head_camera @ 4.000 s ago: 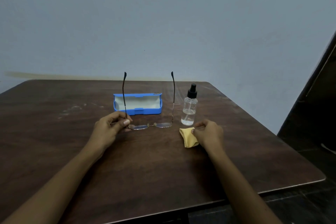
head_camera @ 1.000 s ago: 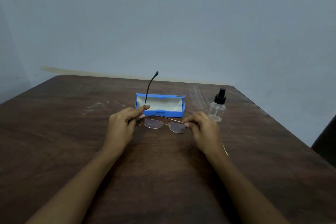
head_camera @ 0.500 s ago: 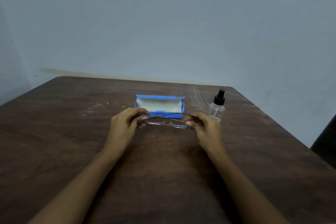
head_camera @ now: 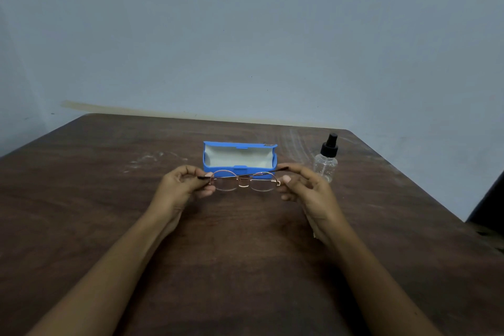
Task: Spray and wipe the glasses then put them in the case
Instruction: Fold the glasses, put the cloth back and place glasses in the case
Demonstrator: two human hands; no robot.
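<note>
Thin gold-rimmed glasses [head_camera: 244, 180] with both arms folded hang a little above the table, lenses facing me. My left hand [head_camera: 182, 185] pinches their left end and my right hand [head_camera: 302, 188] pinches their right end. Just behind them the blue case [head_camera: 240, 159] lies open, its pale lining empty. A clear spray bottle [head_camera: 326, 160] with a black nozzle stands upright to the right of the case. The yellow cloth is hidden; only a sliver shows under my right wrist.
The dark wooden table [head_camera: 245, 248] runs to a plain grey-blue wall at the back. Its right edge slants down past the bottle, with a dark object [head_camera: 491, 207] beyond it.
The glasses' arms have been folded flat and the frame has tilted up so the lenses face me. Four seconds ago my right hand rested on the yellow cloth; now it holds the glasses.
</note>
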